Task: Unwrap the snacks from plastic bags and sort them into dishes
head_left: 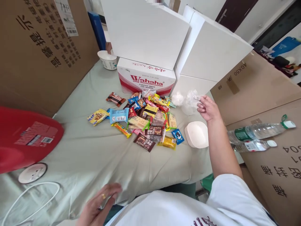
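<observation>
My right hand pinches the edge of a crumpled clear plastic bag at the right of the cloth-covered table. Beside that bag sits another whitish crumpled bag. Below them is a white plastic bowl, near my right forearm. My left hand, with a ring on one finger, hovers at the front edge of the table; its fingers are bent and slightly apart, with nothing between them. A pile of wrapped snacks lies mid-table, with a blue packet and a yellow packet at its left.
Behind the snacks stands a Wahaha box with white boxes above. A person's hand touches a paper bowl at the back left. A red container, round white base and cable are left; two water bottles lie right.
</observation>
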A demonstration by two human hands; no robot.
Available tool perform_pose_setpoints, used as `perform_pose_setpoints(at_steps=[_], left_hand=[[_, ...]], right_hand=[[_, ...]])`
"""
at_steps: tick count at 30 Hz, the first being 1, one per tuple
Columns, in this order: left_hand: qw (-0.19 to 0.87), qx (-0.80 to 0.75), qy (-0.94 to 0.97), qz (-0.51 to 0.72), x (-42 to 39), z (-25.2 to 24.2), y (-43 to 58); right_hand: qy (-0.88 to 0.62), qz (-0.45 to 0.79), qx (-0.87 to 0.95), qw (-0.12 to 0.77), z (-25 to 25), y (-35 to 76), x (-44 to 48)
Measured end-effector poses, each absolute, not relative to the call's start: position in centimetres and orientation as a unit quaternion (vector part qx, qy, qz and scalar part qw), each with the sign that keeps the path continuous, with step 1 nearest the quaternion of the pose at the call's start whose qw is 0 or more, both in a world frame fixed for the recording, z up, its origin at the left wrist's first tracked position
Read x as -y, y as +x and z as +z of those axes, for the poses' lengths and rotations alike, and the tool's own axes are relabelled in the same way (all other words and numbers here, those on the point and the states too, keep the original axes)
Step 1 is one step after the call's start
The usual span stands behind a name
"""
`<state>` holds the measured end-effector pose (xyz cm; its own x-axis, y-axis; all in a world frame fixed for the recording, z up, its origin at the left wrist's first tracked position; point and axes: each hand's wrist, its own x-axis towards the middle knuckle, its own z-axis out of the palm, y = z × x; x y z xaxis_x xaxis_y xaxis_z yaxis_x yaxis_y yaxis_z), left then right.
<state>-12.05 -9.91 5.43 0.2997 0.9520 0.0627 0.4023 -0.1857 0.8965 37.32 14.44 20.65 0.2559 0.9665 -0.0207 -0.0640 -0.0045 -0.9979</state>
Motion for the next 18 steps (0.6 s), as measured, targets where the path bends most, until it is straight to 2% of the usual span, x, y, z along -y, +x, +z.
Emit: perform_pose_setpoints(at_steps=[4, 8, 10, 14, 18], left_hand=[[0.606, -0.453, 0.559, 0.339, 7.4, 5.7, -4.8], [0.806, -0.393, 0.295, 0.331, 4.2, 6.9, 2.1], [0.865, -0.335, 0.220, 0.301, 3.0, 7.3, 4.7], [0.868, -0.359, 0.229, 0.257, 1.8, 7.0, 8.1], [0.792, -0.455, 0.237, 0.332, 1.6, 5.7, 8.9]], right_hand=[[-0.475, 0.487, 0.275, 0.679, 16.6, 34.3, -6.3], [-0.479, 0.544, 0.235, 0.648, 11.1, 28.9, 2.3], [-0.507, 0.557, 0.257, 0.605, 9.1, 26.5, 5.6], [-0.584, 0.490, 0.461, 0.454, 6.6, 23.4, 8.8], [-0.534, 0.388, 0.692, 0.291, 6.4, 22.5, 9.4]])
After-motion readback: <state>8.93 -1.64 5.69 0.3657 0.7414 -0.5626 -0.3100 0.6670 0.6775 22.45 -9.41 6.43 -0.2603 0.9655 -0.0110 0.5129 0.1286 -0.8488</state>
